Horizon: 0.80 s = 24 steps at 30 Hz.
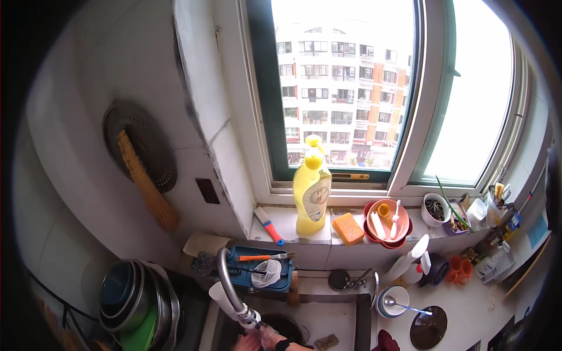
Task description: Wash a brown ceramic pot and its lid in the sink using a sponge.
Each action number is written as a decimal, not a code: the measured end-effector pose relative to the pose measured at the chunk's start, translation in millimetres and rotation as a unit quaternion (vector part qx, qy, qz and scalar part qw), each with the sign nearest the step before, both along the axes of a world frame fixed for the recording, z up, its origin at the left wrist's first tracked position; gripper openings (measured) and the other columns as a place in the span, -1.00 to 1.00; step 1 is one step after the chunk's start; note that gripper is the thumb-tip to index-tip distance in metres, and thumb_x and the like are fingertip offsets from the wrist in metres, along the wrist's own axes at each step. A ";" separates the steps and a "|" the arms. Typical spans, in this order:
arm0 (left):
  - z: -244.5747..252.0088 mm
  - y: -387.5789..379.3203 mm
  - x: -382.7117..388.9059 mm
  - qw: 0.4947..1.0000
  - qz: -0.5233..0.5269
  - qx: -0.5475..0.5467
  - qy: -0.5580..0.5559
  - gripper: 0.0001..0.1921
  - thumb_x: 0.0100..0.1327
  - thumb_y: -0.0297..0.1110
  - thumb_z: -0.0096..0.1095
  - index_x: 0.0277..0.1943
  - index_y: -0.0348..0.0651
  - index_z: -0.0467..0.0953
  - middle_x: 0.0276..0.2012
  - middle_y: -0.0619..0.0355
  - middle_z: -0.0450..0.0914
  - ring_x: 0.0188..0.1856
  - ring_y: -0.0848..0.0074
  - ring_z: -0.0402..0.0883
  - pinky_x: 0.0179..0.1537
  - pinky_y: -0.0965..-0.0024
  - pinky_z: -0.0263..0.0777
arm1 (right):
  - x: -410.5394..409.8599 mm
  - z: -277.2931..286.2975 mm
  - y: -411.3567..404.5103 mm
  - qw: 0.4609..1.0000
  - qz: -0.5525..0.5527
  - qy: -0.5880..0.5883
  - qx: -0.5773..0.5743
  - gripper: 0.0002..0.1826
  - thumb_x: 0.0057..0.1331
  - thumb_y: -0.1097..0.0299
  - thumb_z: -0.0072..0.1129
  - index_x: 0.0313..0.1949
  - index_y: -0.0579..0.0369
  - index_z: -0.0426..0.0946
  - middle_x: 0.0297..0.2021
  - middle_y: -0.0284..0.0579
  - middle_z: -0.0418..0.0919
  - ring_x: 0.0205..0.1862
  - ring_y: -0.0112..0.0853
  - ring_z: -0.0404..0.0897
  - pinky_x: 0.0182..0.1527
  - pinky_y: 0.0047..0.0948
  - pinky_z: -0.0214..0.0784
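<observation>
At the bottom edge my left hand (247, 342) and my right hand (271, 339), a black band at its wrist, are close together under the metal faucet (228, 287). Blur, glare and the picture's edge hide their fingers, so I cannot tell whether they hold anything. Just behind them a dark round pan or bowl (281, 327) sits in the sink (327, 307). A brown scrubbing sponge (327, 342) lies on the sink floor to the right. A white cup-like container (221, 295) is beside the faucet.
A blue tray (239, 281) with brushes and a white strainer stands behind the sink. Stacked basins (149, 302) are at left. The sill holds a yellow detergent bottle (311, 197), an orange sponge (348, 228) and bowls (382, 210). Right of the sink are a bowl with a spoon (392, 307) and spray bottles (412, 274).
</observation>
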<state>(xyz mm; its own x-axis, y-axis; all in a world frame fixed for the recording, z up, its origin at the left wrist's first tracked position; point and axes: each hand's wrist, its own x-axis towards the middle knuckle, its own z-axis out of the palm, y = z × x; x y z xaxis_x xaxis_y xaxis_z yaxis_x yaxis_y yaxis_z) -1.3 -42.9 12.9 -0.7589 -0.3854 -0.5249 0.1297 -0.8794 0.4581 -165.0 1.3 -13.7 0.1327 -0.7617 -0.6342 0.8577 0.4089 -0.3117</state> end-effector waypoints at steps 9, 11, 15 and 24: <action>-26.0 -4.9 -8.9 0.991 0.015 0.096 0.097 -0.61 0.53 -0.24 0.01 0.26 -0.29 0.45 0.23 0.00 0.56 0.30 0.24 0.48 0.37 0.19 0.35 | 0.8 24.5 14.0 0.929 0.008 0.360 -0.083 -0.66 0.50 0.11 0.03 -0.04 0.10 0.63 -0.24 -0.09 0.70 -0.16 -0.31 0.62 -0.02 -0.31 0.44; -21.7 -3.5 -10.1 0.996 0.049 0.016 -0.068 -0.66 0.52 -0.30 0.01 0.20 -0.30 0.49 0.15 0.02 0.61 0.25 0.24 0.53 0.32 0.20 0.41 | -3.1 40.9 18.5 0.910 0.007 0.408 -0.072 -0.67 0.47 0.14 0.07 -0.06 0.14 0.64 -0.25 -0.13 0.68 -0.21 -0.36 0.56 -0.08 -0.27 0.41; 5.7 1.2 -11.5 0.972 -0.072 -0.216 -0.051 -0.73 0.52 -0.32 0.01 0.11 -0.28 0.53 0.03 0.05 0.67 0.15 0.23 0.60 0.25 0.19 0.47 | -11.2 58.5 24.2 0.915 0.053 0.399 -0.005 -0.69 0.46 0.17 0.10 -0.05 0.13 0.64 -0.24 -0.14 0.69 -0.20 -0.32 0.55 -0.11 -0.25 0.42; 0.4 2.1 -19.3 0.785 -0.177 -0.561 -0.192 -0.70 0.52 -0.20 -0.04 0.05 -0.17 0.58 -0.05 -0.17 0.65 0.01 -0.04 0.60 0.01 0.08 0.51 | -17.6 78.9 22.0 0.930 -0.006 0.366 -0.020 -0.70 0.46 0.18 0.08 -0.12 0.15 0.66 -0.22 -0.10 0.69 -0.19 -0.28 0.58 -0.10 -0.28 0.41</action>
